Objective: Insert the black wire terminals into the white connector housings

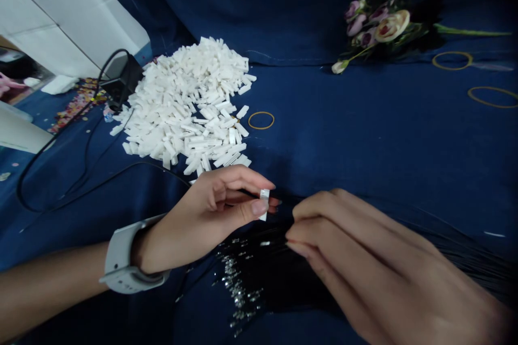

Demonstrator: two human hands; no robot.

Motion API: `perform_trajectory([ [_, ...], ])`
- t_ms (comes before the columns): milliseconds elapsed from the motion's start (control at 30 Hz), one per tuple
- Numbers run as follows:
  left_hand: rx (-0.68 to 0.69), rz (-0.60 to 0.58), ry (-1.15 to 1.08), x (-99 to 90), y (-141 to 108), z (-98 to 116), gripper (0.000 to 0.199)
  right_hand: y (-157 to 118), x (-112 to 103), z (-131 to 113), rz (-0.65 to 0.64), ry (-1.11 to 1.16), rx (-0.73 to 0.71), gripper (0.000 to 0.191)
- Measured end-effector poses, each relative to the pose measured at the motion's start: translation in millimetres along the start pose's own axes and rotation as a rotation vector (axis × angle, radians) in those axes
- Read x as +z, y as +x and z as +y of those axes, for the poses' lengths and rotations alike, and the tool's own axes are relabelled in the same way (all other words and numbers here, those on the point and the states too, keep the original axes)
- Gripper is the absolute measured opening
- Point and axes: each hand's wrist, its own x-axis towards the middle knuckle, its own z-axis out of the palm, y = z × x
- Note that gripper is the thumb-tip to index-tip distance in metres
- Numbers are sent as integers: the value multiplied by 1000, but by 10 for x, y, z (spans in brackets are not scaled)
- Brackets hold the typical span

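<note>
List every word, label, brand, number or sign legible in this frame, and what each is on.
No readable text anywhere.
White piece in the left hand: no legible marking; too small to tell.
Pile of white pieces: no legible marking.
Black adapter: no label can be made out.
Grey wrist strap: no lettering visible.
White container at the left edge: too blurred to read any print.
</note>
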Motion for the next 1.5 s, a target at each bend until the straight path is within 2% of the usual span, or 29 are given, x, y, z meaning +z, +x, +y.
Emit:
perform_trajectory([
  [167,-3,18,1,1,-2,-9,10,145,-13,130,85,-78,19,20],
  [300,13,24,12,-1,-4,-25,10,187,-25,183,78,-109,-19,22],
  [1067,15,33,194,51,-61,-80,9,209,48,164,51,-27,-37,21],
  [1233,17,25,195,71,-54,-76,11,195,-15,78,111,80,42,19],
  [1333,35,8,193,66,-44,-80,12,177,5,-1,48,187,-22,26],
  [1433,38,-13,190,60,-39,-86,11,162,53,-53,-57,162,-58,32],
  [1500,30,-27,175,60,-38,-87,11,156,63,-72,-76,132,-46,33],
])
